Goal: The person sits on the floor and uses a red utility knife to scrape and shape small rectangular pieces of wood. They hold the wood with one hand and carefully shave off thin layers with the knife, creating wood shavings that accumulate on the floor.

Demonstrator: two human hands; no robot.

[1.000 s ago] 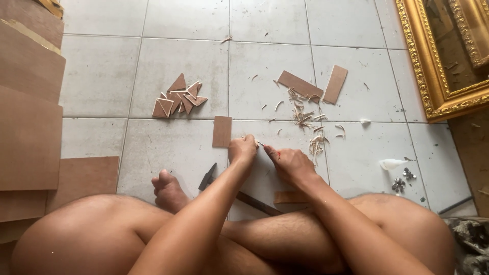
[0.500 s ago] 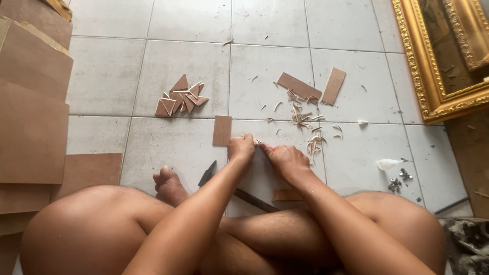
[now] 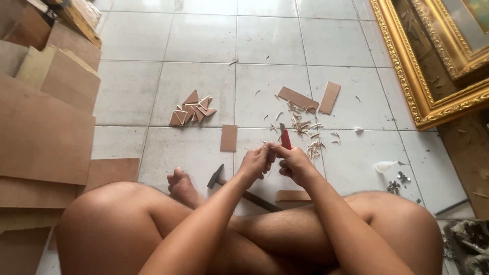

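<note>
The tiled floor (image 3: 204, 81) carries everything. At nine o'clock lie stacked brown boards (image 3: 41, 132); at two o'clock leans a gilded picture frame (image 3: 423, 97). A heap of small triangular offcuts (image 3: 192, 110) sits at eleven o'clock, a scatter of shavings (image 3: 305, 130) at one o'clock, and a hammer (image 3: 216, 176) lies by the foot.

The red-handled knife (image 3: 284, 137) now stands upright in the closed right hand (image 3: 295, 165); half a second ago its red handle was not visible, so the blade has lifted clear of a cut. The left hand (image 3: 256, 162), touching the right, pinches a piece too small to make out.
</note>
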